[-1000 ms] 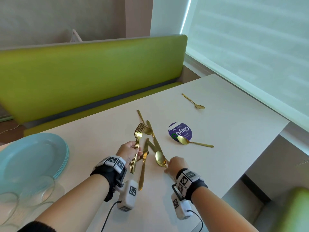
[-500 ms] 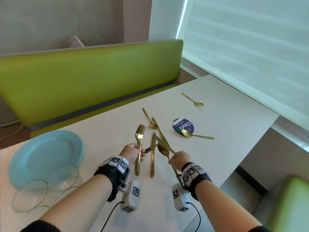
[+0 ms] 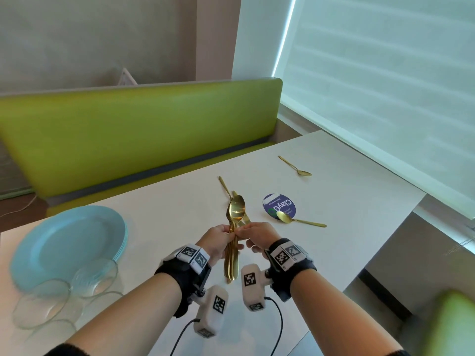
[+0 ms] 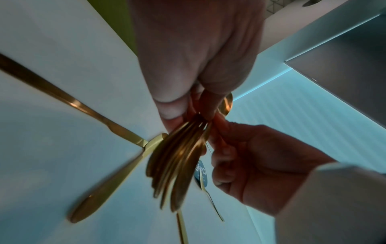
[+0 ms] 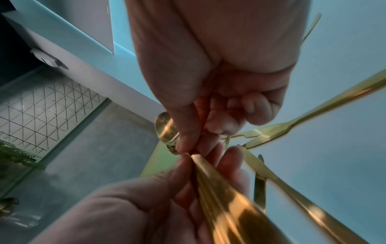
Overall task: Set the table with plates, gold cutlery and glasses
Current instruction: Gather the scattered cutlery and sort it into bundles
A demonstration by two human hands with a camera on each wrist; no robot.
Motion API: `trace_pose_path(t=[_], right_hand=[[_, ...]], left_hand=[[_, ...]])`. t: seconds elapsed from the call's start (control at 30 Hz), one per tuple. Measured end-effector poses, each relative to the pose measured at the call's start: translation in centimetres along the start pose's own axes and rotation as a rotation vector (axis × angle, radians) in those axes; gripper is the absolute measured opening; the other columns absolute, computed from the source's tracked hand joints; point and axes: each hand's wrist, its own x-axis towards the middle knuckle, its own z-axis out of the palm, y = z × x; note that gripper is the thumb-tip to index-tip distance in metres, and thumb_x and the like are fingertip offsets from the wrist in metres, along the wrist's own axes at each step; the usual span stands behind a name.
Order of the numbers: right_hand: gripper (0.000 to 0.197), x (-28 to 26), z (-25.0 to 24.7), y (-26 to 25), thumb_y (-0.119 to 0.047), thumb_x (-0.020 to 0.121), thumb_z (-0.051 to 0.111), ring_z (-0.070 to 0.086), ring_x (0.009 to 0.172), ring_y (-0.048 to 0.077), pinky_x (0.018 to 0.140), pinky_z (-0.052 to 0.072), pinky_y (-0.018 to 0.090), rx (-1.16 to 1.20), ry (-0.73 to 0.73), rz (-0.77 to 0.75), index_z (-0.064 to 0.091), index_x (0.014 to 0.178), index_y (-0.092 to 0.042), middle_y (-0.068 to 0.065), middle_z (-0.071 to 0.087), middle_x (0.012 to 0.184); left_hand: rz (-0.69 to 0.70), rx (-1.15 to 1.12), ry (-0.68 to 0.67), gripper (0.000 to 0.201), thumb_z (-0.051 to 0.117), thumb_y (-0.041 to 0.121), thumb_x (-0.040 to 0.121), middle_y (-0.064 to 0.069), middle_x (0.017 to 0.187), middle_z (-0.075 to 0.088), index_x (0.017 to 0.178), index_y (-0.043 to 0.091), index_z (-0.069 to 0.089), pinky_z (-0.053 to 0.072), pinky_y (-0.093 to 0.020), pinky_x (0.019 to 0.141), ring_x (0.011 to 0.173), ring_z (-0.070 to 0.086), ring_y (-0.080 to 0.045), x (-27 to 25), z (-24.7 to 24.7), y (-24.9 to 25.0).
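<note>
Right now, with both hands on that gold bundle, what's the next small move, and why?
Probably let the right hand release, so the left hand alone grips the cutlery bundle. Then it can reach the knives lying on the table.

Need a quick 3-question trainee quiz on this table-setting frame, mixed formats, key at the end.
1. True or false: the left hand grips a bundle of gold cutlery lifted off the table.
2. Multiple choice: the small spoon nearest the bundle lies with its bowl A) on the blue plates, B) on the purple round sticker, C) inside a glass.
3. Fill in: the clear glasses stand in front of the stack of ____ plates.

Key: 1 true, and the right hand pinches the same bundle. 2 B. 3 blue.
</note>
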Motion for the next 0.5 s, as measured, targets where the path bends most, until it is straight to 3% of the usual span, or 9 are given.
trace_pose_path(t=[0.13, 0.23, 0.4, 0.5], right_hand=[[0.013, 2.1, -1.9, -0.3, -0.023, 0.085, 0.067, 0.045, 0.05, 0.007, 0.044, 0.034, 0.018, -0.036, -0.038, 0.002, 0.063, 0.074, -0.017, -0.005, 0.064, 0.065], [0.016, 3.9, -3.7, -1.0, -0.02, 0.084, 0.07, 0.044, 0.046, 0.007, 0.038, 0.033, 0.015, -0.014, -0.054, -0.001, 0.063, 0.069, -0.017, -0.007, 0.061, 0.054], [0.017, 8.6, -6.9, -1.7, -0.028, 0.08, 0.073, 0.045, 0.051, 0.008, 0.045, 0.033, 0.019, -0.154, -0.063, -0.02, 0.063, 0.069, -0.019, 0.002, 0.066, 0.074], [0.022, 12.1, -9.2, -2.7, -0.032, 0.078, 0.075, 0.043, 0.051, 0.008, 0.047, 0.033, 0.02, -0.215, -0.068, -0.018, 0.061, 0.065, -0.02, -0.003, 0.066, 0.069]], left_hand=[[-0.006, -0.002, -0.007, 0.012, 0.04, 0.004, 0.098, -0.01, 0.085, 0.062, 0.1, 0.01, 0.05, 0.052, -0.03, 0.065, 0.073, 0.063, -0.019, 1.6, 1.2, 1.0], [0.002, 0.0, 0.013, 0.014, 0.043, -0.002, 0.096, -0.011, 0.085, 0.061, 0.102, 0.01, 0.049, 0.053, -0.026, 0.057, 0.07, 0.061, -0.018, 3.5, 2.3, 1.8], [0.013, -0.019, 0.072, 0.016, 0.047, -0.007, 0.092, -0.012, 0.079, 0.065, 0.098, 0.007, 0.051, 0.05, -0.026, 0.056, 0.059, 0.061, -0.016, 8.0, 4.6, 3.2], [0.028, -0.006, 0.125, 0.016, 0.046, -0.008, 0.093, -0.013, 0.087, 0.065, 0.099, 0.004, 0.055, 0.049, -0.028, 0.064, 0.068, 0.059, -0.018, 11.0, 5.6, 4.2]])
